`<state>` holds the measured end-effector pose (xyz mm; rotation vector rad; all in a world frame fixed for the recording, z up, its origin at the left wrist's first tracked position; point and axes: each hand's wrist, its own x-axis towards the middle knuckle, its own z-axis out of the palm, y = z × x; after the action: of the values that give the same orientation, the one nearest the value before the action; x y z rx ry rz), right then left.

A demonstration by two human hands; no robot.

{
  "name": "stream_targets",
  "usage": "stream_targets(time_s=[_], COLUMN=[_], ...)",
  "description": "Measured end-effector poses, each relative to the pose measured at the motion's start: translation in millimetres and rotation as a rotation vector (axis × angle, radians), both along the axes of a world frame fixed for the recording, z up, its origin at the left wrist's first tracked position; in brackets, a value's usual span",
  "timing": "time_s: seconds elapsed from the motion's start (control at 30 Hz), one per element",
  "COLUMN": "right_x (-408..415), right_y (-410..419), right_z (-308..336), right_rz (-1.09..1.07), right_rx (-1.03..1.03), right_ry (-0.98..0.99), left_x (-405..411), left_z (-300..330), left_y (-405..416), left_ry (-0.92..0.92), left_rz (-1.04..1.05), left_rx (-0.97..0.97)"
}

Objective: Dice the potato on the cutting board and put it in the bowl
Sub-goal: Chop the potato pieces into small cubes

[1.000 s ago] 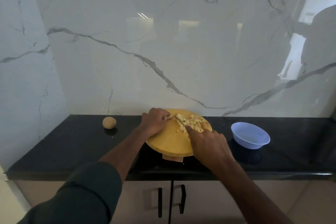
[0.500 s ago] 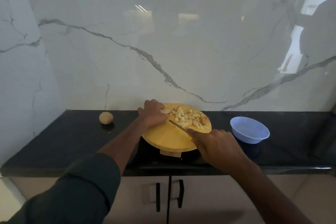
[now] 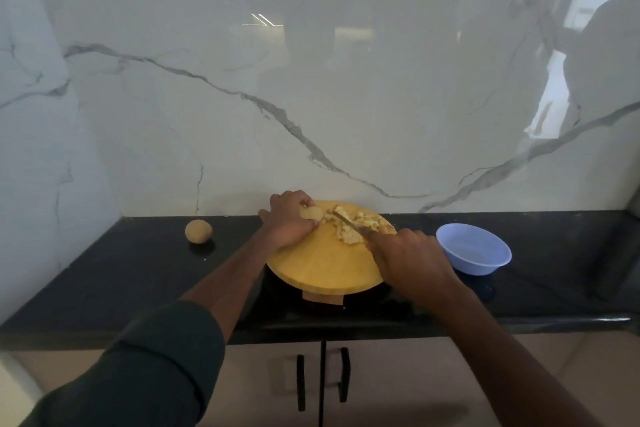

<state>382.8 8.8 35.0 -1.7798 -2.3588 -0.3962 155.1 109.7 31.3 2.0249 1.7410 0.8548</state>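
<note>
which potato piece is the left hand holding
The pale round potato slice at the round wooden cutting board's far left edge; the small diced potato cubes lie loose beside the knife.

Your right hand [image 3: 408, 258] is covering the knife's handle, so you are only seeing the thin blade [image 3: 346, 220] poking out. The blade is hiding part of the potato bits [image 3: 353, 224], and they are too small and blurry to count. Your left hand [image 3: 289, 218] is hiding part of the potato slice [image 3: 310, 212] and the board's [image 3: 322, 263] far left edge. Your left sleeve [image 3: 138, 371] is running off the bottom edge. The tabletop [image 3: 121, 274] is being cut off at the right edge.
</note>
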Motion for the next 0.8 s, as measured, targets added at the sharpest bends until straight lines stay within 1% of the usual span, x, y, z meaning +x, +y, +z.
stream_targets(time_s=[0.13,0.33,0.5,0.6,0.73,0.8], right_x=[5,4,-4,-9,-12,-12], right_y=[10,11,-4,-8,-12,-15], right_z=[4,0,-2,-3,-2,-5], right_rz=[-0.040,-0.002,-0.006,-0.006,-0.009,0.016], right_rx=[0.002,0.078,0.050,0.030,0.039,0.047], right_ry=[0.033,0.188,0.210,0.210,0.218,0.230], left_x=[0,4,7,6,0,-6], left_z=[2,3,7,8,9,10], left_y=[-2,-4,-9,-9,-6,-10], left_ry=[-0.076,-0.146,-0.262,-0.317,-0.459,-0.500], left_rz=[-0.025,-0.060,-0.147,-0.123,-0.070,-0.065], left_rx=[0.047,0.098,0.126,0.117,0.106,0.115])
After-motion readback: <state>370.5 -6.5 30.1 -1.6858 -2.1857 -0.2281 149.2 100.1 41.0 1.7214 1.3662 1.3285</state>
